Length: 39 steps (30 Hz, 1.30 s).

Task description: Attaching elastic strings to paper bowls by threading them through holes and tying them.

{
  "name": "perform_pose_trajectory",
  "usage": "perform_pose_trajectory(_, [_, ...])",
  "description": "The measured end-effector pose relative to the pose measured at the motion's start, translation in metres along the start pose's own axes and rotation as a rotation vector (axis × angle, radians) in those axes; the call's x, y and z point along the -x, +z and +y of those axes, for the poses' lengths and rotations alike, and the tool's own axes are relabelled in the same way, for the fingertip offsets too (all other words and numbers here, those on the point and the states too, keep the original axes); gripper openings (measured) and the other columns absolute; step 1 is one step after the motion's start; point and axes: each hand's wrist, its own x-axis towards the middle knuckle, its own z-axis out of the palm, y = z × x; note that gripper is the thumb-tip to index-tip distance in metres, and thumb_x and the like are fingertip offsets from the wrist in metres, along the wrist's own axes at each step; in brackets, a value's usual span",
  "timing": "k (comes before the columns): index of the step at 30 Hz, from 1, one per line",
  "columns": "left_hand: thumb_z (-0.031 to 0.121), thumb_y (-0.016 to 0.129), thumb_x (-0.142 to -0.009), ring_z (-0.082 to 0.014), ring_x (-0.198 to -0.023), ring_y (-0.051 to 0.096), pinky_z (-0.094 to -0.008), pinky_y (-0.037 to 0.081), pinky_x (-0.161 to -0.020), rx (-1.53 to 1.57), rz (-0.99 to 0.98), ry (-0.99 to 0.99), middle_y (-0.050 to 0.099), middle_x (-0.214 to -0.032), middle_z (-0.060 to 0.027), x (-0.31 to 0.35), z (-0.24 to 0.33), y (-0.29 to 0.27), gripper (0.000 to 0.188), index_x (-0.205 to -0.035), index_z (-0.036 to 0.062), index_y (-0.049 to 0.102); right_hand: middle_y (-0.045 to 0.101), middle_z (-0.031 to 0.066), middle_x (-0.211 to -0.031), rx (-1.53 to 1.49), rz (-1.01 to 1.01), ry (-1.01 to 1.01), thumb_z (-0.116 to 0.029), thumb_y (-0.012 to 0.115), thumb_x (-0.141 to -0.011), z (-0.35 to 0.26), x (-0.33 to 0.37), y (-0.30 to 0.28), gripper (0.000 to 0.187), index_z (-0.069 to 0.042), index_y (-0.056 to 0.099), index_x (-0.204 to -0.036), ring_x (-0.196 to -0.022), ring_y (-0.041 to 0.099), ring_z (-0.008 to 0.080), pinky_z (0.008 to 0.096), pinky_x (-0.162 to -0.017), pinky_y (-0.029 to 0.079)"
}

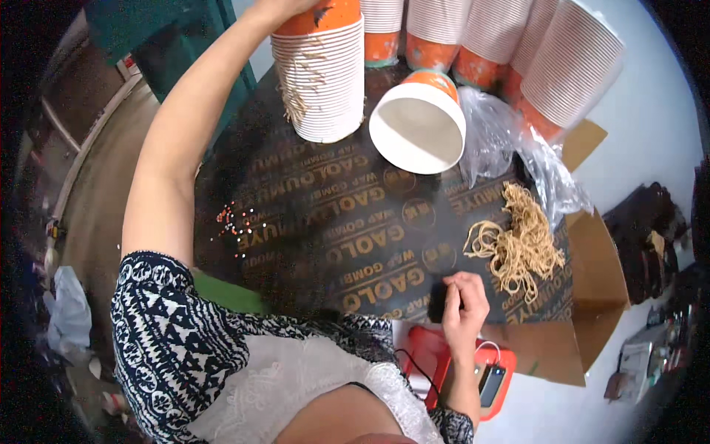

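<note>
— Where's her left hand (285, 7) gone?

— Up at the top edge of the view, arm stretched out long, on top of a tall stack of orange paper cups (319, 74) nested mouth-down on the dark printed board (318, 222). The picture cuts the hand off, so I can't tell whether the fingers are clamped on the top cup or just resting there. A few tan bands hang down the stack's ribbed side.

— And the right hand (464, 307)?

— Near the board's front edge, curled shut around a small dark object (438, 301). Only a dark end shows past the fingers on the left; I can't make out what it is. It seems to run roughly left to right through the fist.

— The rubber bands?

— A loose pile of tan rubber bands (521, 240) lies just above that hand, close by but not touching it. It stretches up and away from her, towards a crumpled clear plastic bag (510, 140).

— What's in the cups?

— One single cup (418, 122) lies on its side, mouth facing her, white inside and empty. Behind it, more stacks of cups (518, 44) lean along the far edge. An orange box with a small screen (473, 366) sits by her right wrist, off the board.
</note>
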Motion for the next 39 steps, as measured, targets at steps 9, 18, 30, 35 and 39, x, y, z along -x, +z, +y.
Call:
perform_pose_trajectory(9, [0.025, 0.067, -0.084, -0.0339, -0.096, 0.062, -0.0429, 0.048, -0.088, -0.008, 0.119, 0.285, 0.061, -0.1, -0.0187, 0.105, 0.076, 0.009, 0.034, -0.107, 0.0004, 0.062, 0.063, 0.0147, -0.09, 0.069, 0.008, -0.014, 0.003, 0.055, -0.088, 0.005, 0.003, 0.0, 0.007, 0.003, 0.061, -0.093, -0.08, 0.063, 0.026, 0.0319, -0.071, 0.049])
perform_pose_trajectory(18, [0.009, 0.067, -0.081, -0.0349, -0.088, 0.059, -0.0454, 0.048, -0.077, 0.502, -0.179, -0.031, 0.056, -0.09, -0.0161, 0.148, 0.135, 0.044, 0.024, -0.096, 0.0014, 0.05, 0.063, 0.0137, -0.087, 0.063, -0.009, 0.057, -0.004, 0.058, -0.09, -0.001, -0.005, 0.002, 0.009, 0.003, 0.064, -0.093, -0.078, 0.061, 0.0229, 0.0312, -0.071, 0.049])
perform_pose_trajectory(30, [0.002, 0.061, -0.079, -0.0387, -0.077, 0.061, -0.0473, 0.049, -0.069, 0.583, -0.177, -0.143, 0.058, -0.08, -0.0184, 0.168, 0.14, 0.023, 0.012, -0.086, 0.0011, 0.052, 0.059, 0.0144, -0.099, 0.18, 0.168, -0.032, -0.013, 0.067, -0.087, 0.033, -0.136, 0.05, 0.039, 0.003, 0.052, -0.118, -0.091, 0.059, 0.0231, 0.0337, -0.082, 0.049])
perform_pose_trajectory(35, [0.002, 0.061, -0.079, -0.0398, -0.075, 0.061, -0.0482, 0.049, -0.069, 0.582, -0.216, -0.162, 0.059, -0.076, -0.0195, 0.173, 0.131, 0.004, 0.011, -0.085, 0.0003, 0.052, 0.061, 0.0187, -0.09, 0.184, 0.163, -0.049, -0.013, 0.067, -0.087, 0.031, -0.157, 0.067, 0.024, 0.003, 0.056, -0.101, -0.084, 0.062, 0.0331, 0.0421, -0.074, 0.048])
perform_pose_trajectory(39, [0.002, 0.058, -0.08, -0.0414, -0.071, 0.063, -0.0494, 0.049, -0.066, 0.575, -0.311, -0.205, 0.061, -0.072, -0.0222, 0.17, 0.126, 0.006, 0.008, -0.086, -0.0006, 0.053, 0.063, 0.0208, -0.077, 0.243, 0.193, -0.045, -0.011, 0.065, -0.087, 0.031, -0.16, 0.074, 0.018, 0.001, 0.056, -0.096, -0.072, 0.064, 0.0381, 0.0452, -0.066, 0.049])
